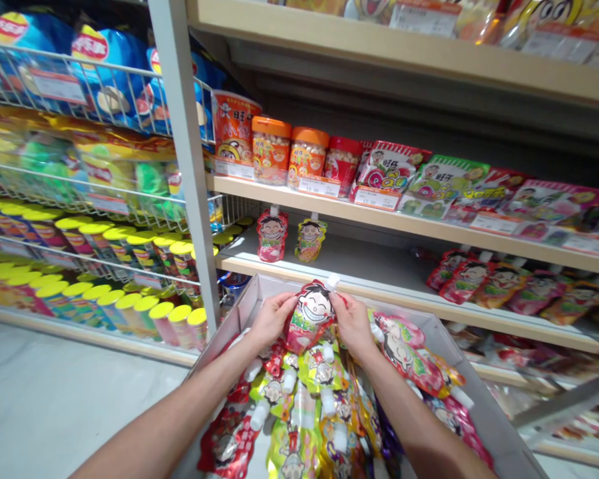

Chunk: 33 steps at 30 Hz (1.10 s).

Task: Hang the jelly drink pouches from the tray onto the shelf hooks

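Observation:
Between my two hands is a red spouted pouch [310, 315] with a smiling cartoon face and a white cap, tilted slightly. My left hand [274, 320] pinches its left edge, and my right hand [353, 320] grips the right edge near the cap. Right below lies an open cardboard box [484, 392] full of similar pouches in red, yellow-green, orange and pink. Ahead, a red pouch [272, 236] and a yellow pouch [310, 239] stand upright on the grey shelf [374, 274]. Several more pouches [466, 278] lean together farther right on that shelf.
The shelf above carries orange-lidded jars [270, 152] and candy bags [389, 169] behind price tags. At left, a grey post [182, 133] divides off wire racks with blue chip bags [104, 73] and yellow-lidded cans [124, 309]. Pale floor [54, 399] shows at lower left.

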{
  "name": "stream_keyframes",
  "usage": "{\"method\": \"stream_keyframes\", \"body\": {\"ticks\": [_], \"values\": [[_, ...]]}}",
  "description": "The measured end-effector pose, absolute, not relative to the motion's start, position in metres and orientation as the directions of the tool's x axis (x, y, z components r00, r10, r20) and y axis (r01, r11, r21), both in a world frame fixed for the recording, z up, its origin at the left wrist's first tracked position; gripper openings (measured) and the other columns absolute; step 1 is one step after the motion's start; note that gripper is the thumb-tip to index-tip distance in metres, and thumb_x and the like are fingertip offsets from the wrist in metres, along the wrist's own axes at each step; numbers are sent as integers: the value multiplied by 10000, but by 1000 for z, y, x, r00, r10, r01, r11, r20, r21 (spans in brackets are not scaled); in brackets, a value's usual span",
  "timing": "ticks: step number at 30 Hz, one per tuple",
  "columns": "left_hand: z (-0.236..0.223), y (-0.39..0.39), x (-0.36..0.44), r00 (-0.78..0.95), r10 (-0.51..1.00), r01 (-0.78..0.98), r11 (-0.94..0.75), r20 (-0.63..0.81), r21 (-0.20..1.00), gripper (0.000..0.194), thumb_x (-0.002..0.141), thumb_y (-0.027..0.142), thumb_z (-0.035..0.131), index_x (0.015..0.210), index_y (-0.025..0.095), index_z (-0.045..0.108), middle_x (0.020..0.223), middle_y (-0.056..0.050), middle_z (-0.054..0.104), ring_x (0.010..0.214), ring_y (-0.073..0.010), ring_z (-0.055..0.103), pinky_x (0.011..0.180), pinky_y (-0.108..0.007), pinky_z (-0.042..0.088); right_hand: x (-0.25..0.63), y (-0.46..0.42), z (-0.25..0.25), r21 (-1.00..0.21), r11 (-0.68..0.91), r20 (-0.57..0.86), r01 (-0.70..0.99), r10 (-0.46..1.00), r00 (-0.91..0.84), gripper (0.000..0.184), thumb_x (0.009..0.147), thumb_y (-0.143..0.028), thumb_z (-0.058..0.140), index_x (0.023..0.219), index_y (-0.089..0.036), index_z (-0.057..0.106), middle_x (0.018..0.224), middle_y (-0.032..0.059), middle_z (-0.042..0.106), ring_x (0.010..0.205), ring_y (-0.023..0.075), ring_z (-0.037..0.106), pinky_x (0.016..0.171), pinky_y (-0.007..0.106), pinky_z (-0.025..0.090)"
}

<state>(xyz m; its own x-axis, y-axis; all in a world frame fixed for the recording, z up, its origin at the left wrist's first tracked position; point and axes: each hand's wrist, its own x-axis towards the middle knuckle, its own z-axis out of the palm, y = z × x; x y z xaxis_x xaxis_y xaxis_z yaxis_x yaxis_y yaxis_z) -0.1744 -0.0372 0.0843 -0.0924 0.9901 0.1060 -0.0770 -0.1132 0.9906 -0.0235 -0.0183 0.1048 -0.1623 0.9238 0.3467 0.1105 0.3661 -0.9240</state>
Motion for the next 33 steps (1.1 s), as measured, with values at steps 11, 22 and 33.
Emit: {"method": "stream_keyframes", "body": {"ticks": [11,22,33], "values": [[78,-34,-171,-126,992,-544,-47,-26,838,242,573,319,621,705,124,568,626,-8,618,573,-124,550,600,-249,417,-34,-26,89,-997,30,51,-73,946,-320,337,707,-436,447,845,-136,514,716,28,595,585,124,556,491,231,458],[82,-31,-175,-182,983,-599,-102,-10,795,216,563,296,637,657,123,547,589,4,602,536,-100,528,574,-231,406,-30,-23,73,-988,135,79,79,868,-490,252,736,-366,428,832,-163,542,800,28,604,731,150,563,667,293,455],[123,-27,-224,-150,989,16,7,-4,1000,111,571,213,569,634,131,611,565,10,593,479,-74,463,456,-174,318,-68,1,99,-970,222,179,100,929,-324,306,722,-375,382,863,-162,552,768,38,604,641,158,555,483,248,450]]}}
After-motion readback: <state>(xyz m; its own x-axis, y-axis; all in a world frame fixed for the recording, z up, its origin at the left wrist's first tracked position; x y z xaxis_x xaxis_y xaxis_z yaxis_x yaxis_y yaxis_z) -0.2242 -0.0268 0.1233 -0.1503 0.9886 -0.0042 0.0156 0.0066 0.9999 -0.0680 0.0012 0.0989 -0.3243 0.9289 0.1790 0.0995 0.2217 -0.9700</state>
